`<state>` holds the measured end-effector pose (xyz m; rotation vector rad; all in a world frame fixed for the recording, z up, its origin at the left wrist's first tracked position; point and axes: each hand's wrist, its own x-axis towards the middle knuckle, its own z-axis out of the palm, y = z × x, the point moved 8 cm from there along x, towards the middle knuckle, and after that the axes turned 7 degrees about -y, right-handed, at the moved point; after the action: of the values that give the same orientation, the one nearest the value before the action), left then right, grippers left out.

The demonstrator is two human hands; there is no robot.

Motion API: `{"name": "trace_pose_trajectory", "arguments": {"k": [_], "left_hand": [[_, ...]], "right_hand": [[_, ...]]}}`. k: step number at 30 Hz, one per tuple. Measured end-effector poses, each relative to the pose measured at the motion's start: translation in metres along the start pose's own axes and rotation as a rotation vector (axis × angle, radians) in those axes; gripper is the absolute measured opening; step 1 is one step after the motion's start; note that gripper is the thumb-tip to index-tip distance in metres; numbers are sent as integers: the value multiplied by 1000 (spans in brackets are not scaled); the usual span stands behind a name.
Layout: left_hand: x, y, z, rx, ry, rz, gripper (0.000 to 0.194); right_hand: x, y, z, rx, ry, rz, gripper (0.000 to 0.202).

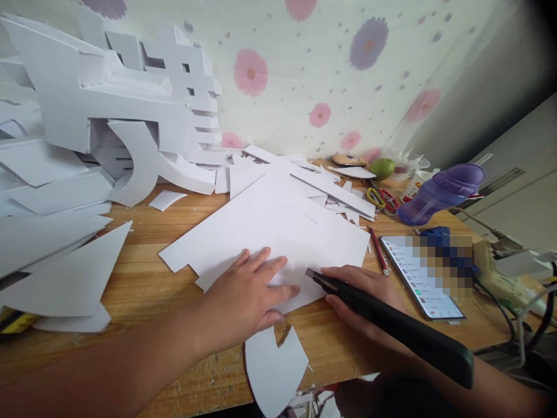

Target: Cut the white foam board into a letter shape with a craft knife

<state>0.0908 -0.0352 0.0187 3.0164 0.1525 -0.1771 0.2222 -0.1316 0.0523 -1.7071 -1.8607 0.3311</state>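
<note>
A large white foam board sheet (270, 220) lies flat on the wooden table. My left hand (256, 284) rests on the sheet with its fingers spread, pressing on its near half. In my right hand (369, 290) is a black utility knife (404, 334), its fingers closed around the handle. The blade points left, just over the sheet's surface; whether it touches cannot be told. A notched white offcut (276, 368) lies below the sheet, at the table's front edge.
White foam board structures (139, 116) and stacked cut pieces (65, 261) fill the left side. To the right are a phone (418, 278), a red pencil (378, 249), scissors (387, 200), a purple bottle (439, 194) and a power strip (500, 273). Narrow strips (333, 186) lie behind the sheet.
</note>
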Motion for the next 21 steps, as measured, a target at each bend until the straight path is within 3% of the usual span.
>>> {"name": "trace_pose_trajectory", "arguments": {"k": [21], "left_hand": [[2,-2,0,-19,13,-26,47]], "right_hand": [[6,2,2,-15,-104,32,25]]}}
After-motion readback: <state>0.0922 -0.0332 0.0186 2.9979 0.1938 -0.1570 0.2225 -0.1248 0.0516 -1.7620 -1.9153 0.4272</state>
